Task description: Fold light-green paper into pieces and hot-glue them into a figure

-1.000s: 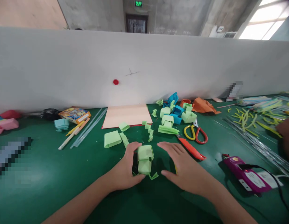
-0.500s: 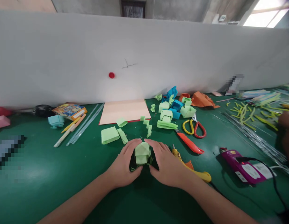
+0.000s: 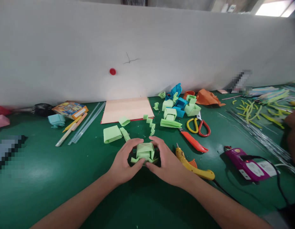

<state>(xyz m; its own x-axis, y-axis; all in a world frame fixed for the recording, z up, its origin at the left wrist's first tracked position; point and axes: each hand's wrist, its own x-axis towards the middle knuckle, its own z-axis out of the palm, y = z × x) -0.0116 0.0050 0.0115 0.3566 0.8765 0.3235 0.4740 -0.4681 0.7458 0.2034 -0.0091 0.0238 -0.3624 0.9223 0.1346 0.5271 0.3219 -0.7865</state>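
While hands (image 3: 124, 161) (image 3: 168, 163) cup paper (image 3: 145, 150), carton (image 3: 70, 109) contents are hidden.

Paper model (image 3: 145, 149): left hand (image 3: 124, 160) at its left side, right hand (image 3: 170, 163) at its right. On table (image 3: 66, 178), behind model: zigzag strip (image 3: 152, 126), then sheets (image 3: 127, 108). Right of model: glue gun (image 3: 189, 166). Right and behind: cutter (image 3: 193, 141), scissors (image 3: 199, 118) farther back. Far right: corded device (image 3: 247, 162). Left and behind: tubes (image 3: 87, 124), then box (image 3: 70, 109).
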